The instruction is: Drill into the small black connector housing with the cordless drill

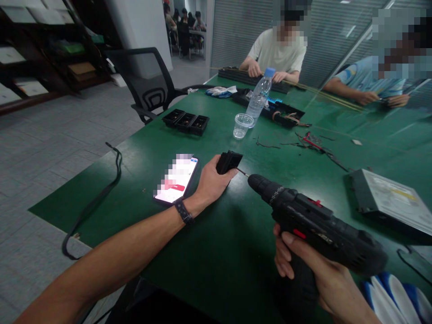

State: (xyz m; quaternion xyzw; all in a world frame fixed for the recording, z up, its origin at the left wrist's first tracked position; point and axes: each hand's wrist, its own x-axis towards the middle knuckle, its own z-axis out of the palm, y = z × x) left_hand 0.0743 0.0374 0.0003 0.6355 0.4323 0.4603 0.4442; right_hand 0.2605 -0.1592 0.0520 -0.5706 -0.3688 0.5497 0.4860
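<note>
Black part (230, 161) held in left hand (212, 182), fingers closed round it, kinda near phone (182, 186) on table (202, 256). Drill (303, 209) gripped in right hand (326, 274), bit (243, 173) pointed at part, contact can't be told tbh.

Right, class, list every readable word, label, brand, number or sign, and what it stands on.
None can be read with certainty.
Drill, collar: number marks, too small.
Drill, side: pale lettering, blurred.
Phone, screen: partly pixelated; remaining text too small.
Metal box: nothing legible.

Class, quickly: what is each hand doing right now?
Left hand: closed on a small black part.
Right hand: closed around the drill's handle.
</note>
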